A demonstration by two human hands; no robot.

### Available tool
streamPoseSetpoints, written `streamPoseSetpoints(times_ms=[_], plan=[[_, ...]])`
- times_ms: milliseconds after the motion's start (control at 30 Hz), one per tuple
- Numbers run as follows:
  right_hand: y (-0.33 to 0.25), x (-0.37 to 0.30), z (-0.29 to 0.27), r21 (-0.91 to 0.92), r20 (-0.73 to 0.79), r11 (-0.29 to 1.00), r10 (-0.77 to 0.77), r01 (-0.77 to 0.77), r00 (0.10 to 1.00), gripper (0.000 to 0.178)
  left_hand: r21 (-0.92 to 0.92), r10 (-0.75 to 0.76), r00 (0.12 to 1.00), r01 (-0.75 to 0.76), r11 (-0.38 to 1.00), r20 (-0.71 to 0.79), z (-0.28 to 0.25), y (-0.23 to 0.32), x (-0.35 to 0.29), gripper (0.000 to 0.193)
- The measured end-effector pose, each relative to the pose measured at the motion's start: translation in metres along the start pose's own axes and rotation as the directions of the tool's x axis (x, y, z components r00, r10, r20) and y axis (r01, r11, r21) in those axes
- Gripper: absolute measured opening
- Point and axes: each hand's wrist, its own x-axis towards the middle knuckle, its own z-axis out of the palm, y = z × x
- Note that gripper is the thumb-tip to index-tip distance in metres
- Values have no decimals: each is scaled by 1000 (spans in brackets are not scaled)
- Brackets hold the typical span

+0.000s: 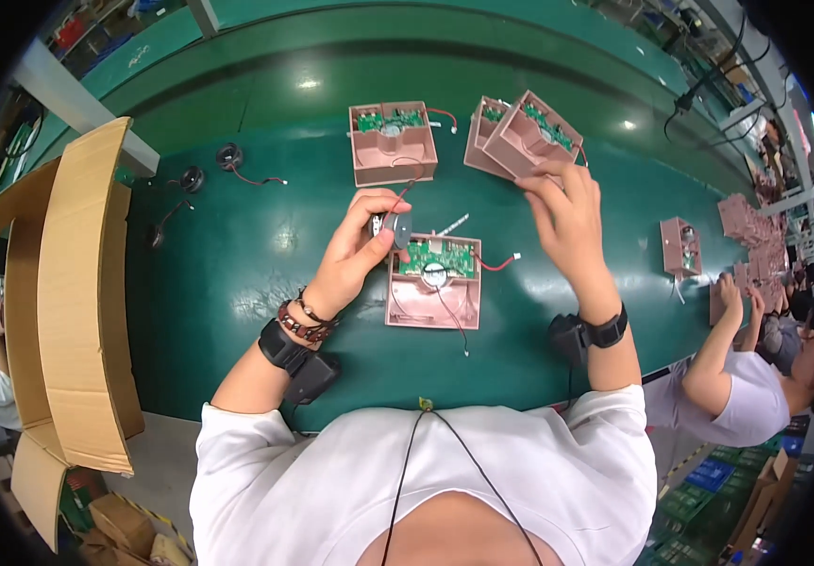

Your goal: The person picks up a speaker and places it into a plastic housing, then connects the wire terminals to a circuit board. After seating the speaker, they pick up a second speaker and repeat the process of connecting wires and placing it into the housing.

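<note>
My left hand (358, 247) is closed around a small round speaker (402, 229), dark-rimmed, with a thin wire rising from it. Directly below and to the right lies an open pink plastic housing (433, 307) with a green circuit board (440, 257), a red wire on its right side and a black wire hanging over its front wall. My right hand (567, 212) is raised, fingers bent and apart, at the near edge of a tilted pink housing (511, 146) that rests on another one. Whether the fingertips touch that edge, I cannot tell.
Another pink housing (394, 170) stands at the back. Loose speakers (193, 178) with wires lie on the left of the green table (237, 255), beside an open cardboard box (81, 302). At the right are one more housing (680, 247), a stack of housings (765, 245) and a co-worker (737, 387).
</note>
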Motion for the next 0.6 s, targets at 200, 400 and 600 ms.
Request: streamPoseSetpoints(times_ms=[200,400,600], plan=[[-82,-26,-17,474,102,879,-111,50,989,52,286,281,945,-320,903,168,23,23,-21,30],[-112,-64,8,770,104,635,-30,-61,994,67,317,245,890,-376,871,384,25,22,-51,38],[-109,-56,21,734,183,675,-94,-72,979,63,341,106,986,-143,929,126,31,10,-60,47]])
